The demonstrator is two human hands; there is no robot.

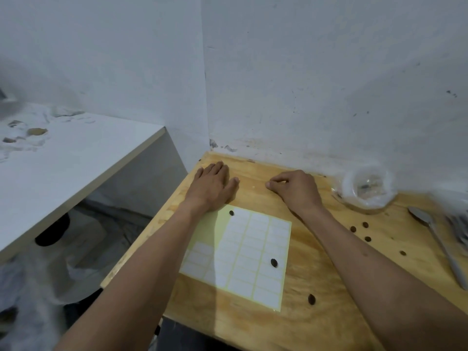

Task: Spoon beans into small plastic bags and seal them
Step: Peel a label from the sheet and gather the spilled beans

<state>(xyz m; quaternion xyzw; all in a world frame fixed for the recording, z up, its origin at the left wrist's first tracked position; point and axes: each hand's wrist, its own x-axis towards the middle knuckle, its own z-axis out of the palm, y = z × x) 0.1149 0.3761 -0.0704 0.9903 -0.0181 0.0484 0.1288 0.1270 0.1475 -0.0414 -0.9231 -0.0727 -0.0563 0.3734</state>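
Both hands rest far on the worktop: the left hand flat, its grip empty; the right hand curled loosely, holding nothing visible, the spoon left untouched at right.

The table is pale varnished wood, smooth, with visible grain and a slight sheen. On it lies a sheet of matt white paper labels on yellowish backing. The beans look dark and smooth-skinned. The cup is clear, glossy plastic. The spoon is grey metal with a dull shine. The wall is matt white paint, rough and scuffed. The counter to the left is smooth white laminate, stained.
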